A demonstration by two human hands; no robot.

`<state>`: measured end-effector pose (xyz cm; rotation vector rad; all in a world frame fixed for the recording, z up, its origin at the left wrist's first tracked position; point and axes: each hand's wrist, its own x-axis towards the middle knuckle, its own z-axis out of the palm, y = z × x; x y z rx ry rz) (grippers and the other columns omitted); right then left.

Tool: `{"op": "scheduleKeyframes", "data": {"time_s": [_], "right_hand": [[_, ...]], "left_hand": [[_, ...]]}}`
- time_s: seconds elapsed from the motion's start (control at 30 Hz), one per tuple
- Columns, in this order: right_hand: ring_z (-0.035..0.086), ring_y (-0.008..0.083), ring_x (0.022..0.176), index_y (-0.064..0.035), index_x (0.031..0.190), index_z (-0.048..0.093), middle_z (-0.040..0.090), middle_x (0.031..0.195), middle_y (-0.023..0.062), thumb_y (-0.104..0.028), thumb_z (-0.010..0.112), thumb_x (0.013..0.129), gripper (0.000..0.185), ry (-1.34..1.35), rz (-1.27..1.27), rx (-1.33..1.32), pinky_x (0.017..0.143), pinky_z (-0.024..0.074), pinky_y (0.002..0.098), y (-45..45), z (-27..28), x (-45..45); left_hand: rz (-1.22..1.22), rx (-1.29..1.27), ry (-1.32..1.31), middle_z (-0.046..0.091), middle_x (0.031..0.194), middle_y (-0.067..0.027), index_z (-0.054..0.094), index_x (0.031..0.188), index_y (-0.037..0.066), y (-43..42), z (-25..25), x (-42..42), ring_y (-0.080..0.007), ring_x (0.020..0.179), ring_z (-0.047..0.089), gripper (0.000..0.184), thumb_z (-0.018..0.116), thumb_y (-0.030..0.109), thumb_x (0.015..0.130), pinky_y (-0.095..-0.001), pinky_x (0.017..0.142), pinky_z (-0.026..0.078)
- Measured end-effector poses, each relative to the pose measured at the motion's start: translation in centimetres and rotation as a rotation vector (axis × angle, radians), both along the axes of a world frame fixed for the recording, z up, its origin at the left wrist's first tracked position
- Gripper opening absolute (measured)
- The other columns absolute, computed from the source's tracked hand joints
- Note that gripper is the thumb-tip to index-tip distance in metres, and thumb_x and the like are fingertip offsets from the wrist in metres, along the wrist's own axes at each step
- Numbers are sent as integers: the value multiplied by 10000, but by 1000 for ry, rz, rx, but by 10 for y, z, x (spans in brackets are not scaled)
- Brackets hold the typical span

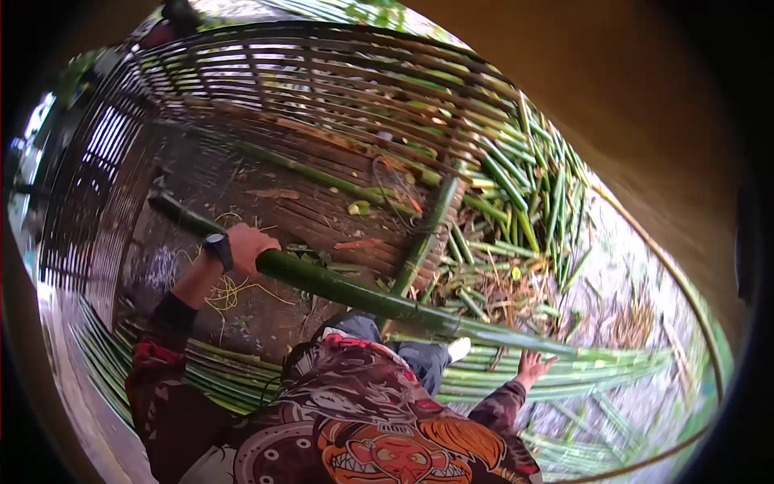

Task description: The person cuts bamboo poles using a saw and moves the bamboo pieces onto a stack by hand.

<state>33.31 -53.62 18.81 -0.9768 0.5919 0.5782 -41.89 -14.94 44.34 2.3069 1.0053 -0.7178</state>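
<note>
A long green bamboo pole (355, 295) slants across in front of my body, its dark end at the upper left and its pale end at the lower right. My left hand (248, 246), with a dark watch (218, 248) at the wrist, is wrapped over the pole. My right hand (534, 369) is just below the pole's right part, fingers spread and holding nothing. Whether it touches the pole I cannot tell. Under and beyond that hand lie several thinner green bamboo lengths (597, 373).
A slatted bamboo fence (355, 81) curves around the far and left sides. Cut bamboo pieces (516, 181) are heaped at the right. Another pole (306, 171) lies along the slatted floor, and a thick bamboo (431, 230) crosses it. Yellow string (228, 297) lies tangled beneath my left hand.
</note>
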Motion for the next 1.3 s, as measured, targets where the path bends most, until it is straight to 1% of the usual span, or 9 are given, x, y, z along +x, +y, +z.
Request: {"op": "scheduleKeyframes", "data": {"time_s": [0.2, 0.3, 0.47, 0.53, 0.63, 0.7, 0.83, 1.0, 1.3], "right_hand": [[634, 344, 1150, -99, 1407, 565, 626, 1352, 130, -646, 373, 1036, 689, -192, 277, -217, 1062, 505, 520, 52, -57, -1], [649, 397, 1172, -72, 1482, 483, 596, 1407, 191, -722, 246, 1036, 823, -174, 373, -259, 1020, 542, 578, 105, -64, -57], [703, 285, 960, 1, 1196, 616, 721, 1044, 160, -354, 508, 1062, 394, 144, 915, 187, 883, 600, 394, 210, 16, -295], [699, 218, 961, 24, 1215, 620, 721, 1079, 122, -183, 641, 1000, 299, 395, 1570, 398, 863, 553, 297, 210, 91, -363], [674, 284, 1125, 5, 1374, 581, 700, 1203, 155, -196, 788, 897, 558, -874, 2043, 27, 973, 531, 360, 211, 209, -366], [562, 355, 1320, -1, 1446, 532, 578, 1436, 196, -294, 881, 806, 786, -1782, 1827, -156, 1129, 445, 445, 218, 184, -306], [380, 510, 1427, -24, 1578, 318, 429, 1534, 288, -608, 995, 467, 1426, -1809, 2247, -804, 1145, 392, 595, 167, 17, -123], [718, 361, 959, -11, 1253, 600, 739, 993, 199, -510, 988, 575, 926, -1351, 2572, -848, 904, 561, 457, 131, -54, -101], [694, 473, 1004, -11, 1242, 525, 716, 1056, 274, -408, 908, 656, 805, -1517, 2338, -835, 864, 552, 533, 189, -59, -180]], "left_hand": [[384, 1044, -41, 461, 1537, -118, 532, 1449, 238, -74, -25, -32, -399, 1509, 316, 836, 833, 124, 678, -584, 1235, 251], [1460, 1048, -867, 454, 1499, -158, 449, 1477, 120, -123, -79, 1, -346, 1455, 397, 861, 857, 121, 718, -515, 1215, 319], [1241, -1266, -1637, 267, 1681, -172, 150, 1656, 194, -164, -223, 115, -379, 1537, 282, 1333, 722, 863, 655, -625, 1228, 233], [1094, -1297, -1940, 364, 1629, -196, 229, 1632, 170, -125, -220, 148, -391, 1484, 380, 1239, 655, 870, 703, -642, 1182, 324], [1379, -718, -2249, 700, 1078, -130, 596, 1215, 114, -48, -173, 107, -325, 977, 697, 656, 788, 599, 817, -561, 915, 570], [1641, -504, -2257, 710, 845, -74, 638, 989, 110, -19, -154, 20, -265, 772, 718, 378, 821, 412, 854, -480, 778, 619], [1874, -138, -2021, 676, 793, -44, 631, 942, 140, 3, -124, -105, -212, 722, 689, 308, 816, 375, 870, -411, 663, 584], [2203, 16, -1689, 715, 905, -114, 684, 1242, 153, 12, -145, -164, -231, 743, 709, 501, 775, 493, 885, -463, 733, 574], [2243, 181, -1209, 545, 1422, -270, 6, 1606, -23, -11, -225, -37, -336, 1203, 624, 1383, 877, 595, 727, -487, 984, 540]]}}
